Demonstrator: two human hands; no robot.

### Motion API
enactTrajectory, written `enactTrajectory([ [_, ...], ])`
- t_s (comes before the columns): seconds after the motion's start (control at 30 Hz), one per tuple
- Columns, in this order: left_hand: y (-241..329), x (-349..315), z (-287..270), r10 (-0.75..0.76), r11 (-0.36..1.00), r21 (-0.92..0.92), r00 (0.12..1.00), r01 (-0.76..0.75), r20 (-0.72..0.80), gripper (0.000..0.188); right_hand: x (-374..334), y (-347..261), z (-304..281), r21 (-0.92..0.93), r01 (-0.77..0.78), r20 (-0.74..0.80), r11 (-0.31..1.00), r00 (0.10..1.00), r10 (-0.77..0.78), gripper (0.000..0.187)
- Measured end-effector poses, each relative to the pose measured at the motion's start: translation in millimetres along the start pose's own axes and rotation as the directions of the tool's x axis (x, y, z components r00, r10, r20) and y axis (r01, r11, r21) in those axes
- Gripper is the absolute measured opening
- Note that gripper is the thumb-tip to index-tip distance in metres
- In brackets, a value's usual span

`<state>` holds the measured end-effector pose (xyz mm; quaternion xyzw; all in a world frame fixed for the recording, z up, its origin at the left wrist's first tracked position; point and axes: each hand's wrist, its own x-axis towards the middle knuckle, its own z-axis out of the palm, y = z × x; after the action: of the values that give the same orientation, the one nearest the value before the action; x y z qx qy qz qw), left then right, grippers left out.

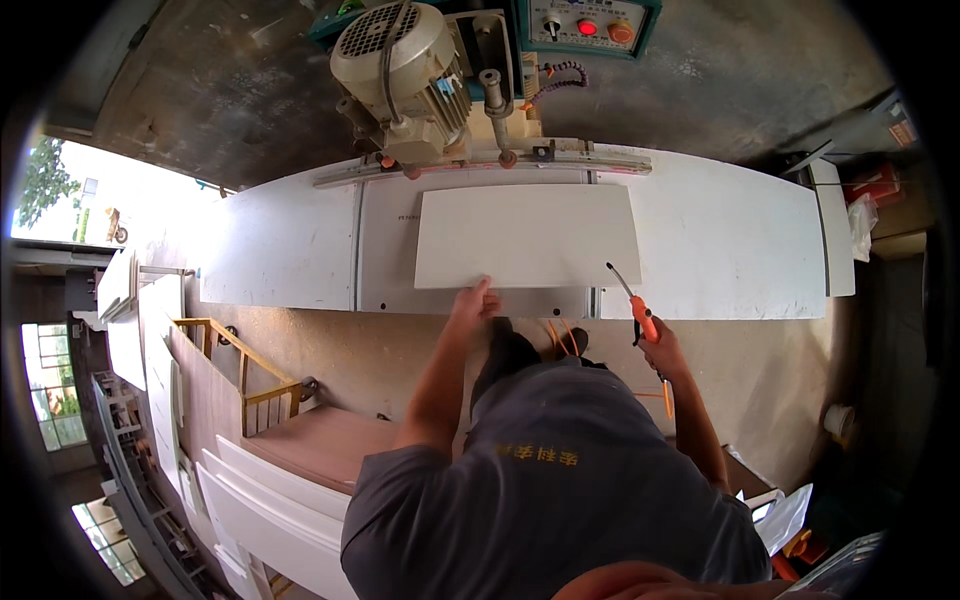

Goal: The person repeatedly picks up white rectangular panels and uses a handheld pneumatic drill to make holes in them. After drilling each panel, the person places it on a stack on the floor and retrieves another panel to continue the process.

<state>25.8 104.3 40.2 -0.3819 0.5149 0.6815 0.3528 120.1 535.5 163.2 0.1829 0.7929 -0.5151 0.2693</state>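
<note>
Has panel set on bench inside front edge, unremoved, touches with left hand (grip unclear), grips air gun in right hand.

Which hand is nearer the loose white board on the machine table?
Left. The left hand is at the near edge of the white board; the right hand is apart from it, beyond its near right corner, gripping an orange tool.

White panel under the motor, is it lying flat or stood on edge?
Lying flat: the white panel shows its broad face upward on the worktable, left hand at its near edge.
</note>
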Motion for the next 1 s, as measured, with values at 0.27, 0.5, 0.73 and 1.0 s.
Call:
enactTrajectory([
  [0.27, 27.3, -31.1, -74.4, 0.867, 0.162, 0.949, 0.498, -0.272, -0.005, 0.08, 113.6, 9.8, 29.4, 0.588, -0.23, 0.079, 0.775, 0.971, 0.228, 0.054],
  [0.5, 53.0, 5.8, -96.4, 0.818, 0.03, 0.932, 0.545, -0.361, 0.185, 0.09, 137.6, -6.9, 43.4, 0.546, -0.183, -0.024, 0.817, 0.972, 0.234, 0.047],
  [0.73, 81.5, 21.3, -94.9, 0.81, 0.033, 0.932, 0.556, -0.36, 0.186, 0.092, 167.5, -31.4, 47.0, 0.46, -0.193, -0.07, 0.867, 0.965, 0.252, 0.029],
  [1.0, 83.5, 26.7, -99.0, 0.802, 0.039, 0.928, 0.565, -0.372, 0.193, 0.095, 162.2, -37.3, 52.3, 0.474, -0.162, -0.092, 0.865, 0.968, 0.232, 0.033],
])
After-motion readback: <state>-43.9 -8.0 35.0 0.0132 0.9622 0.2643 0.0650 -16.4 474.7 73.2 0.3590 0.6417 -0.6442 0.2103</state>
